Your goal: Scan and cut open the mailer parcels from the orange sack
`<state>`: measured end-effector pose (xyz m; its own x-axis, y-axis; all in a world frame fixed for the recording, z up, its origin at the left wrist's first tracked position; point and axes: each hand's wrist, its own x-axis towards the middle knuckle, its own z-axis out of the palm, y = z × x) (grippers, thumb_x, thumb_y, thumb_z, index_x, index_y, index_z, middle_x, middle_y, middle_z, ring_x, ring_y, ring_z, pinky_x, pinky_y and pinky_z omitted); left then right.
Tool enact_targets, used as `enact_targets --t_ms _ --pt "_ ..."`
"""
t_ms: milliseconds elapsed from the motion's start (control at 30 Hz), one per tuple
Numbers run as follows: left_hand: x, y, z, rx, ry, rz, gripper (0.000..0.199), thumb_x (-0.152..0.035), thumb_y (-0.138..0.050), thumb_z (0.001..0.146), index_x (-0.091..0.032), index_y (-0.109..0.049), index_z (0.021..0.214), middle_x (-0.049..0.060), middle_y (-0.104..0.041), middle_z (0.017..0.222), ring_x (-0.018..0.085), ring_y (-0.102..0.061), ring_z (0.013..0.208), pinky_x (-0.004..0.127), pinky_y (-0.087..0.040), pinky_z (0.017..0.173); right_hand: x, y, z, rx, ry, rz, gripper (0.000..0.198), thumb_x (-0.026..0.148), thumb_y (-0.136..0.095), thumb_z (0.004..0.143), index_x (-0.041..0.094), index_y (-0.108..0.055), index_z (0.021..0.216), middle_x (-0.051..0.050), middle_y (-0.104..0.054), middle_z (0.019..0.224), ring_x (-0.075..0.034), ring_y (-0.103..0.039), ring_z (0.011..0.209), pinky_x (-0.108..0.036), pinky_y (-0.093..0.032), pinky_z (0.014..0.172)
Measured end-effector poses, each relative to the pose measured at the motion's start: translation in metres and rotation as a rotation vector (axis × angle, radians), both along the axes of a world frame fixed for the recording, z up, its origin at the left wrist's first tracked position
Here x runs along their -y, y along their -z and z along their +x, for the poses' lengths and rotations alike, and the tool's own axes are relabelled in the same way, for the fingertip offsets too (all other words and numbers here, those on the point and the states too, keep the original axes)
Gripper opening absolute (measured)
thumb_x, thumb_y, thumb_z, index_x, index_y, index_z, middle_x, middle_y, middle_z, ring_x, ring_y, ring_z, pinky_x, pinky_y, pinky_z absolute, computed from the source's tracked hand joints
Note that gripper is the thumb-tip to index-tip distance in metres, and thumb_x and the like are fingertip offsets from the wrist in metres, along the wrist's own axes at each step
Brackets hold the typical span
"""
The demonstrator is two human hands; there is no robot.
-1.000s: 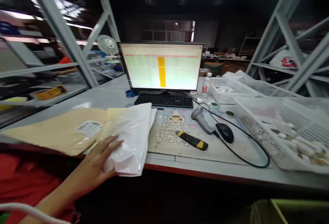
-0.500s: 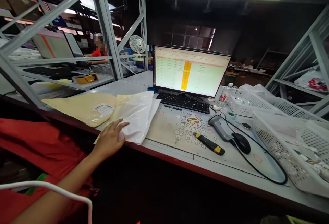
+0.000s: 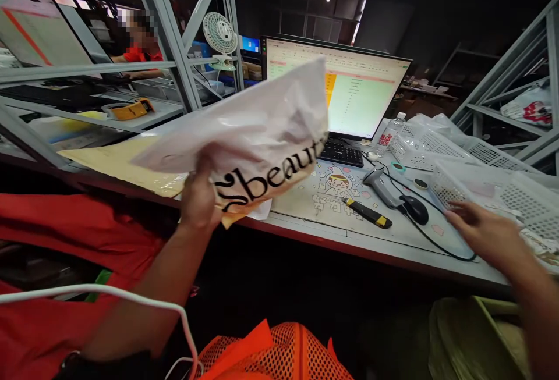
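Head view: the left hand (image 3: 200,196) is raised above the near edge of the desk (image 3: 305,231), its fingers clenched on a white plastic mailer bag (image 3: 257,130) printed with black lettering; the bag is lifted clear of the desk and tilts up to the right, covering part of the monitor (image 3: 362,98) behind it; under the bag lie yellow padded envelopes (image 3: 117,162) on the left of the desk; the right hand (image 3: 484,231) hovers at the near right with fingers released and spread, holding nothing, just beside a white mesh basket (image 3: 502,194); between the hands sit a utility knife (image 3: 367,213), a barcode scanner (image 3: 381,185) and a black mouse (image 3: 414,209); another person in red sits far left behind the shelving.
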<state>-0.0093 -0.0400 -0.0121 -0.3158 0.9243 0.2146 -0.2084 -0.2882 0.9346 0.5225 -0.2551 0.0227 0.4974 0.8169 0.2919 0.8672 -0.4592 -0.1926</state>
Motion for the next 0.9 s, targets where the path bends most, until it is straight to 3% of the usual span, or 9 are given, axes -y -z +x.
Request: enact_targets --t_ms 133,200,300,400,533,633,733,833,900 --pt "-0.004 0.001 0.046 0.396 0.29 -0.047 0.049 -0.043 -0.067 0.095 -0.015 -0.063 0.134 0.014 -0.069 0.139 0.03 -0.066 0.13 0.045 -0.058 0.11 -0.107 0.044 -0.017 -0.044 0.015 -0.088 0.057 0.041 -0.057 0.102 0.008 -0.057 0.148 -0.024 -0.063 0.143 -0.034 -0.06 0.134 -0.041 -0.044 0.113" --pt "-0.006 0.003 0.053 0.426 0.317 -0.064 0.046 -0.042 -0.065 0.096 -0.014 -0.066 0.133 0.014 -0.072 0.133 0.032 -0.068 0.128 0.046 -0.057 0.111 -0.145 0.062 -0.022 -0.061 0.055 -0.158 0.068 0.048 -0.057 0.102 0.005 -0.049 0.154 -0.025 -0.054 0.153 -0.036 -0.052 0.142 -0.043 -0.042 0.116" --pt "-0.002 0.002 0.048 0.321 0.244 0.008 0.042 -0.042 -0.066 0.097 -0.015 -0.068 0.129 0.013 -0.073 0.131 0.032 -0.068 0.128 0.046 -0.055 0.114 -0.174 0.078 -0.027 -0.087 0.079 -0.239 0.071 0.054 -0.058 0.1 0.007 -0.05 0.153 -0.026 -0.058 0.148 -0.037 -0.056 0.137 -0.044 -0.046 0.109" --pt "0.014 0.0 0.038 -0.061 0.075 0.371 0.036 -0.041 -0.065 0.1 -0.018 -0.07 0.128 0.011 -0.072 0.134 0.031 -0.066 0.13 0.046 -0.05 0.118 -0.185 0.084 -0.031 -0.072 0.084 -0.302 0.06 0.048 -0.061 0.098 0.009 -0.057 0.143 -0.025 -0.065 0.134 -0.036 -0.063 0.127 -0.043 -0.05 0.102" --pt "0.041 0.022 0.046 -0.906 0.345 0.872 0.044 -0.023 -0.057 0.099 -0.029 -0.063 0.142 0.006 -0.061 0.152 0.03 -0.052 0.147 0.053 -0.039 0.126 -0.194 0.085 -0.035 -0.052 0.12 -0.317 0.054 0.037 -0.062 0.095 0.007 -0.057 0.14 -0.027 -0.065 0.133 -0.038 -0.063 0.126 -0.044 -0.051 0.1" --pt "0.05 0.064 0.066 -1.407 0.557 0.852 0.049 -0.024 -0.059 0.098 -0.023 -0.059 0.147 0.01 -0.049 0.163 0.031 -0.039 0.156 0.053 -0.027 0.131 -0.202 0.085 -0.036 -0.058 0.135 -0.333 0.057 0.034 -0.065 0.092 0.006 -0.057 0.141 -0.028 -0.063 0.136 -0.038 -0.062 0.128 -0.043 -0.05 0.103" --pt "0.053 0.099 0.083 -1.651 0.671 0.789 0.056 -0.036 -0.064 0.1 -0.017 -0.055 0.151 0.016 -0.04 0.167 0.034 -0.032 0.159 0.054 -0.019 0.133 -0.211 0.082 -0.036 -0.069 0.154 -0.343 0.062 0.031 -0.068 0.089 0.004 -0.055 0.144 -0.028 -0.062 0.138 -0.039 -0.061 0.129 -0.044 -0.05 0.104" --pt "0.06 0.105 0.091 -1.713 0.637 0.778 0.063 -0.041 -0.067 0.1 -0.013 -0.051 0.154 0.018 -0.034 0.17 0.037 -0.027 0.16 0.055 -0.015 0.132 -0.212 0.064 -0.036 -0.072 0.178 -0.315 0.057 0.035 -0.066 0.092 0.003 -0.06 0.139 -0.029 -0.066 0.13 -0.039 -0.065 0.122 -0.045 -0.052 0.099" --pt "0.072 0.097 0.094 -1.691 0.618 0.811 0.07 -0.043 -0.071 0.098 -0.01 -0.05 0.154 0.02 -0.033 0.17 0.038 -0.026 0.16 0.054 -0.015 0.133 -0.204 0.042 -0.039 -0.129 0.161 -0.284 0.048 0.042 -0.065 0.094 0.007 -0.067 0.127 -0.024 -0.072 0.113 -0.034 -0.071 0.102 -0.042 -0.056 0.087"
